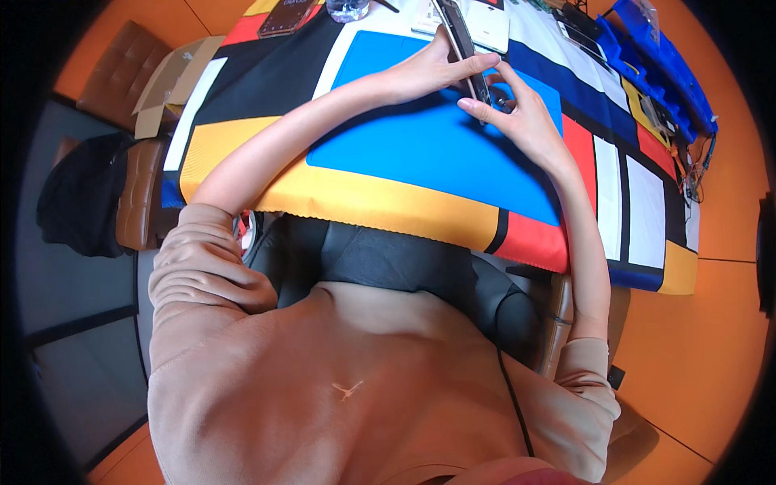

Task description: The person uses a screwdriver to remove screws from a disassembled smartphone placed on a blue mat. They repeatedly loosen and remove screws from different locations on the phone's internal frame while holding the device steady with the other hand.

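Above the blue mat [404, 145], a slim dark smartphone [459, 36] is tilted nearly edge-on, with metal-looking parts showing along its side. My left hand [424, 71] grips it from the left, its fingers partly hidden behind it and its thumb reaching across. On the lower right side, my right hand [527, 117] closes around the phone's bottom end with thumb and bent fingers. Something small and dark shows between the right fingers; I cannot tell whether it belongs to the phone.
A patterned cloth [234, 153] covers the table. Behind the phone lies a white flat device [490, 31]. A dark phone [287, 16] and a clear container [347, 9] stand at the far left. Blue bins [638, 69] line the far right. A cardboard box [174, 77] sits left.
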`<state>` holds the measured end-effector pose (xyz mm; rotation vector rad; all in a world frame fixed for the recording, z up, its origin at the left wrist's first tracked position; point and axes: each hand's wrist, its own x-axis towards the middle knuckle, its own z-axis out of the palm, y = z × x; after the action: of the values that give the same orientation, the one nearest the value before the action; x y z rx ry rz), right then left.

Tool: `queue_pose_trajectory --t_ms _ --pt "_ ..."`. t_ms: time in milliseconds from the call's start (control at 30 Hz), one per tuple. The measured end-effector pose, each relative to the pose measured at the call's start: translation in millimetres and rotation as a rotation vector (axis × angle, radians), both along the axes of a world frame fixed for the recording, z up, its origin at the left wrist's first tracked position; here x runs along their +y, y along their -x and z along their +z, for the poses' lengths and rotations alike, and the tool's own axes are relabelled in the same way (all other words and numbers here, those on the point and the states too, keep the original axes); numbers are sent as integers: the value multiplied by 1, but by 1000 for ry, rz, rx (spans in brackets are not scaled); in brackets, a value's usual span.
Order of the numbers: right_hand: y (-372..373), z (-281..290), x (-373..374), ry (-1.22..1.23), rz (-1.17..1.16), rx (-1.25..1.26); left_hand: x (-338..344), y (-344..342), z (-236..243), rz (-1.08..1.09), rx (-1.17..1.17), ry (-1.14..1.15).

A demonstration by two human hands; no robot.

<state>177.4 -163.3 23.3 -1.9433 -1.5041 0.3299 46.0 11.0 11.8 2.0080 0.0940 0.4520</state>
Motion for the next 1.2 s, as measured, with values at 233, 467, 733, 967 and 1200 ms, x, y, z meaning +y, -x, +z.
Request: queue_pose_trajectory --t_ms 233,467,733,967,1200 --pt "-21 -2 0 -134 108 323 7 2 5 -56 -123 113" --pt "-27 -15 6 -269 0 232 23 -8 -14 -135 -214 277" --pt "-25 7 -6 -303 -96 -111 51 3 -18 321 -90 11" --pt "-14 2 -9 -118 155 -517 109 4 3 358 -469 233" --pt "-4 0 -11 -179 191 -748 113 12 11 385 -598 134"
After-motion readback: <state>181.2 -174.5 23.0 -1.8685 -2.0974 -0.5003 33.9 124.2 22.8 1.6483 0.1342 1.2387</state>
